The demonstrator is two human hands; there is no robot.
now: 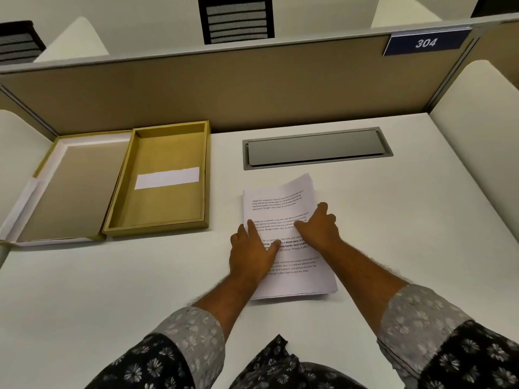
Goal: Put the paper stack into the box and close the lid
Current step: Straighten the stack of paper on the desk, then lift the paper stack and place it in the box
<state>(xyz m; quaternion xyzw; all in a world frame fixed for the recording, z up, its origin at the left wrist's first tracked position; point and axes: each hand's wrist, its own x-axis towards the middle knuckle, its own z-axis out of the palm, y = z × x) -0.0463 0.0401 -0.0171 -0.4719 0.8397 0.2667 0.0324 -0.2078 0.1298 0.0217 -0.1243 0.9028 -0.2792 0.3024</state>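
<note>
A stack of white printed paper lies on the white desk in front of me, slightly skewed. My left hand rests flat on its left edge, fingers spread over the text. Over the stack's right side my right hand lies with its fingers curled at the paper's edge; neither hand has the stack lifted. To the left sits the gold box, open, holding a white slip inside. Its lid lies flat further left, inner side up, touching the box.
A grey cable hatch is set into the desk behind the paper. A tan partition with a blue "304" sign runs along the back. White side panels flank the desk left and right.
</note>
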